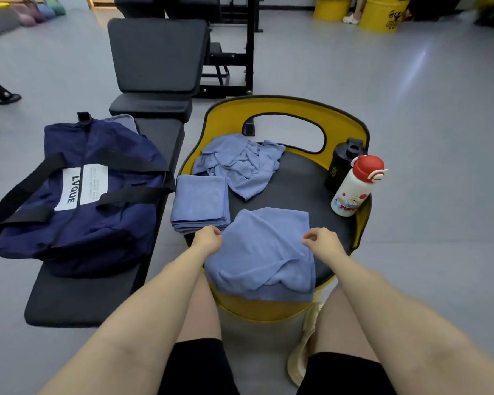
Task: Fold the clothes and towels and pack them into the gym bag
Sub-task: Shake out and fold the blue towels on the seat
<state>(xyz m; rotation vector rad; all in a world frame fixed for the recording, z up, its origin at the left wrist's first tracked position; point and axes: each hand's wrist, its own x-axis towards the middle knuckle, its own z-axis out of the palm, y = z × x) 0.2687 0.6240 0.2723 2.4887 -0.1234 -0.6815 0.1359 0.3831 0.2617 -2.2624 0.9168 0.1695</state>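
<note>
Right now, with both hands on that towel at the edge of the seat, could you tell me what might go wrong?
The towel that the left hand and right hand pinch overhangs the yellow seat's near edge, so it may slide off. The folded stack also sits at the seat's left edge. Sweeping cloth rightward might topple the white bottle.

Both arms reach forward, left hand (207, 238) and right hand (322, 241) curled.
</note>
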